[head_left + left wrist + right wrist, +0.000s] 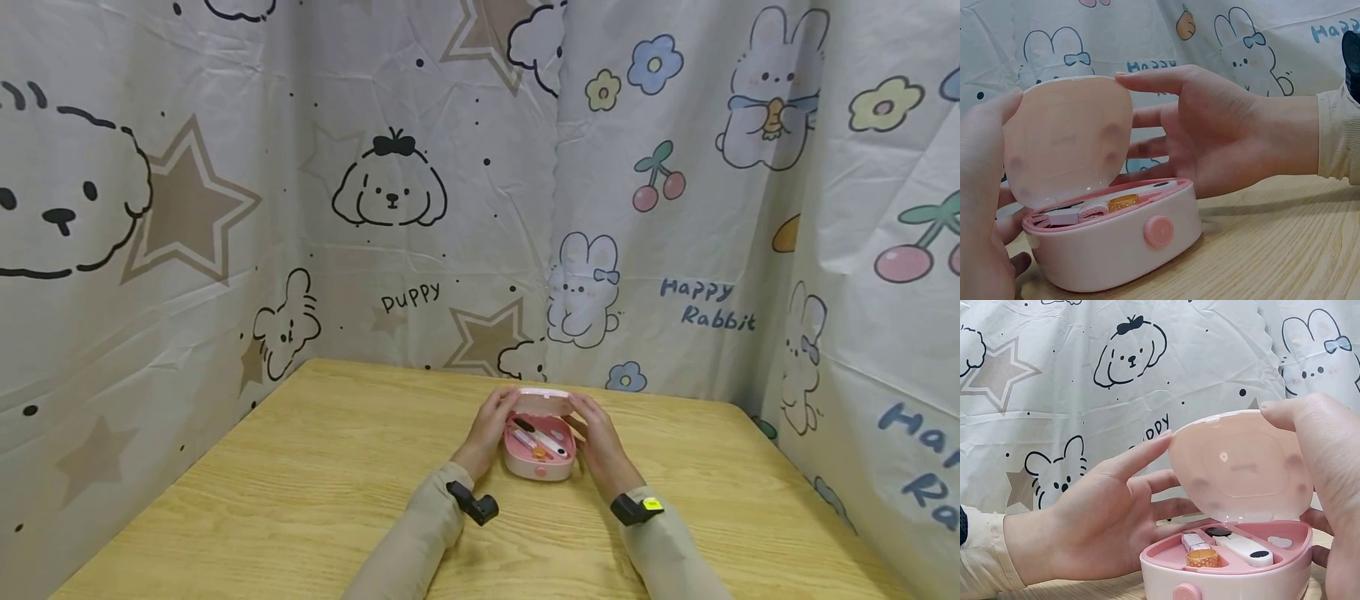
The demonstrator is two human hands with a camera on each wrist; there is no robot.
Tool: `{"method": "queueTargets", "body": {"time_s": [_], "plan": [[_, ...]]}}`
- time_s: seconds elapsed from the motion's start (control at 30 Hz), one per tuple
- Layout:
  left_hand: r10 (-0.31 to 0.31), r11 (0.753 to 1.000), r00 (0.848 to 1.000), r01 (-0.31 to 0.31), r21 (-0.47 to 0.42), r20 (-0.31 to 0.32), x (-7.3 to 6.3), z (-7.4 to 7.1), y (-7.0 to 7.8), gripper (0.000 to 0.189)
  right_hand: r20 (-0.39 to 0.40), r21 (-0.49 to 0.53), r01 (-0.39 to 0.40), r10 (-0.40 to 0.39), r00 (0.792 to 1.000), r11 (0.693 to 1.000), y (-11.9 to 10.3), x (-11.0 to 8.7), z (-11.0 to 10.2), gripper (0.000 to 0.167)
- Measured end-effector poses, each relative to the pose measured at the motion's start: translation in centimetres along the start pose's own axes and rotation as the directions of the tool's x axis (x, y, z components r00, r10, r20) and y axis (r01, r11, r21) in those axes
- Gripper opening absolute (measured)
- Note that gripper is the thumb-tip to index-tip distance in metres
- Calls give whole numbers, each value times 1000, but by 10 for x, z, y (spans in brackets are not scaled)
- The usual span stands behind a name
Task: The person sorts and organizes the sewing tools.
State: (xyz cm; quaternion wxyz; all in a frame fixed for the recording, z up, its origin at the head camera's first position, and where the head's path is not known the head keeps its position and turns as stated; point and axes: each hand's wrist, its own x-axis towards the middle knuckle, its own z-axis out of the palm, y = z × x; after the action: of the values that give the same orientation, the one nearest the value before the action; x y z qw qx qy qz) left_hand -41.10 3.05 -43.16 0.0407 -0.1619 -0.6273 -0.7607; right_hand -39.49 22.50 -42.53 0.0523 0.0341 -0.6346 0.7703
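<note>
A small pink-and-white case (pixel 540 472) stands on the table with its lid (pixel 1069 134) raised. My left hand (pixel 487 433) holds the lid's left side, thumb at the upper edge and fingers behind. On the opposite side my right hand (pixel 606 448) holds the lid likewise, its thumb tip on the upper corner. In the pink tray inside lie a white tool with black oval ends (pixel 1244 549), a gold dotted band (pixel 1202 558) around a pale slim item, and a small white piece (pixel 1279 541). A round pink button (pixel 1159 232) marks the front.
The case is on a light wood-grain table (pixel 285 475), toward its back edge. Printed curtains (pixel 390 275) with puppies, rabbits and stars hang behind and on both sides. A black wrist camera (pixel 474 503) sits on each sleeved forearm.
</note>
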Motion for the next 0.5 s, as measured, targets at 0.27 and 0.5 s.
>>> {"method": "queueTargets", "body": {"time_s": [0.27,0.5], "plan": [[0,999,1000,-1,36,26,2,-7,-10,43,38,23,-14,13,999,1000,4,-2,-5,53],[-23,999,998,21,40,51,1,-12,-11,46,59,27,6,-8,998,1000,6,-4,-6,50]]}}
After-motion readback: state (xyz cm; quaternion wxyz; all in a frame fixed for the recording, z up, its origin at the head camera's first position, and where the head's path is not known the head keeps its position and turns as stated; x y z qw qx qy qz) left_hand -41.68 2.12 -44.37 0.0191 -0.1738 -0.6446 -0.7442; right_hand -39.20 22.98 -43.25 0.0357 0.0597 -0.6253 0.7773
